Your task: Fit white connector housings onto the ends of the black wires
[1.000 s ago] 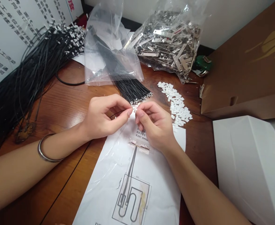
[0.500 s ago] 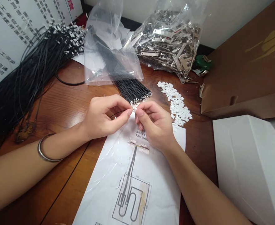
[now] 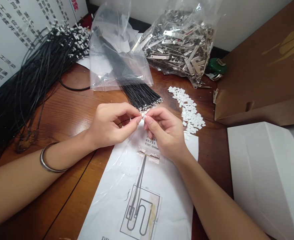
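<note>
Above the printed drawing sheet [image 3: 167, 196], my two hands meet fingertip to fingertip. My left hand [image 3: 115, 125] pinches a thin black wire [image 3: 123, 122] near its end. Between thumb and forefinger, my right hand [image 3: 164, 131] grips a small white connector housing [image 3: 143, 116] at that wire end; fingertips partly cover it, so how far the wire sits inside cannot be seen. Just beyond the fingers lies a bundle of black wires [image 3: 140, 93] with shiny metal terminals at the near end. To the right is a pile of small white housings [image 3: 188, 110].
At the left lies a large heap of black wires [image 3: 19, 96] with white ends. A clear bag [image 3: 121, 66] covers part of the wire bundle. Behind stand a bag of metal strips [image 3: 179, 43], a green tape measure [image 3: 216, 68], a brown box [image 3: 259, 66] and a white paper bag [image 3: 264, 173].
Almost nothing differs. Both hands keep the same pinch at the wire end, with only a very slight shift of the fingers.
</note>
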The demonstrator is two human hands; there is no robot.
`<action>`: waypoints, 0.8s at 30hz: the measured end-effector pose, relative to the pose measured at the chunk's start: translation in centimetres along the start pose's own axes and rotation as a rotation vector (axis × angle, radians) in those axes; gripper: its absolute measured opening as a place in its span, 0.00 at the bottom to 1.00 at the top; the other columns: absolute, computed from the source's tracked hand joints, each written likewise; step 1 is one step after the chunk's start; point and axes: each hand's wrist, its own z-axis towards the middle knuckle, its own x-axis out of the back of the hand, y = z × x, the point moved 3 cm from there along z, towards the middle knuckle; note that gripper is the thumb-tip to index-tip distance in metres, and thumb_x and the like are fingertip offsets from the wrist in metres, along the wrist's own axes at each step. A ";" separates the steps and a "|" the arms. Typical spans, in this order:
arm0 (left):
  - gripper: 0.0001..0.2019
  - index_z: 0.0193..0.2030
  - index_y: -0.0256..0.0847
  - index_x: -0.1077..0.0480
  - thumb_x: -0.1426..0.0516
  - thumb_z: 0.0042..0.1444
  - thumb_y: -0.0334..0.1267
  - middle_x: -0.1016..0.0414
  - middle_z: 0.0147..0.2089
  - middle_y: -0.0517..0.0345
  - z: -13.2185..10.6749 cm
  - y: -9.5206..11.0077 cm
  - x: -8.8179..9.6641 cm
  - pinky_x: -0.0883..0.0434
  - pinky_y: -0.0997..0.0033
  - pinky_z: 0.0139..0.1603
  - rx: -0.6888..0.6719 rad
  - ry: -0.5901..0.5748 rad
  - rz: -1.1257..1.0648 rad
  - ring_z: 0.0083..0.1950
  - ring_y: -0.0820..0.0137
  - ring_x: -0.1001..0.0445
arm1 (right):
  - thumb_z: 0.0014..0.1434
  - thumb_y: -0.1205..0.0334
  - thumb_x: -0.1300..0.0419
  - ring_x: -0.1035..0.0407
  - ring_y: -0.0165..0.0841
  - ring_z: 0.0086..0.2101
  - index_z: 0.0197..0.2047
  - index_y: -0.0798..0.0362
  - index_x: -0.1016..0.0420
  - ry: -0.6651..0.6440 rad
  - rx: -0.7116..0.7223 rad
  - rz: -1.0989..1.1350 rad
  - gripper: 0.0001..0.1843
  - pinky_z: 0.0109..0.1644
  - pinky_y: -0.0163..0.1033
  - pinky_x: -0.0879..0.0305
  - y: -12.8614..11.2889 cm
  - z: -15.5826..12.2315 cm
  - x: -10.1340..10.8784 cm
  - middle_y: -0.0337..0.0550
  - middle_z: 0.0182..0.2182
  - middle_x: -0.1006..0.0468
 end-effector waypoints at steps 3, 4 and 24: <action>0.03 0.30 0.39 0.23 0.38 0.53 0.32 0.21 0.25 0.61 0.0 0.0 0.0 0.34 0.81 0.19 0.003 -0.003 -0.006 0.21 0.77 0.27 | 0.63 0.60 0.39 0.40 0.22 0.21 0.36 0.51 0.28 -0.009 0.005 -0.014 0.05 0.26 0.33 0.42 0.0 0.0 0.0 0.32 0.25 0.30; 0.03 0.30 0.39 0.23 0.38 0.53 0.32 0.21 0.25 0.61 0.0 0.0 -0.1 0.33 0.81 0.19 0.009 -0.005 -0.010 0.21 0.77 0.27 | 0.63 0.60 0.39 0.40 0.22 0.21 0.37 0.51 0.27 -0.010 0.007 -0.019 0.05 0.26 0.33 0.42 0.0 0.0 0.0 0.32 0.25 0.30; 0.05 0.29 0.39 0.25 0.37 0.52 0.36 0.23 0.24 0.61 0.4 -0.9 -0.6 0.31 0.78 0.20 0.318 -0.181 -0.222 0.20 0.76 0.28 | 0.63 0.56 0.39 0.41 0.23 0.23 0.34 0.53 0.31 -0.047 -0.072 0.025 0.10 0.24 0.33 0.46 -0.2 0.6 0.0 0.34 0.26 0.32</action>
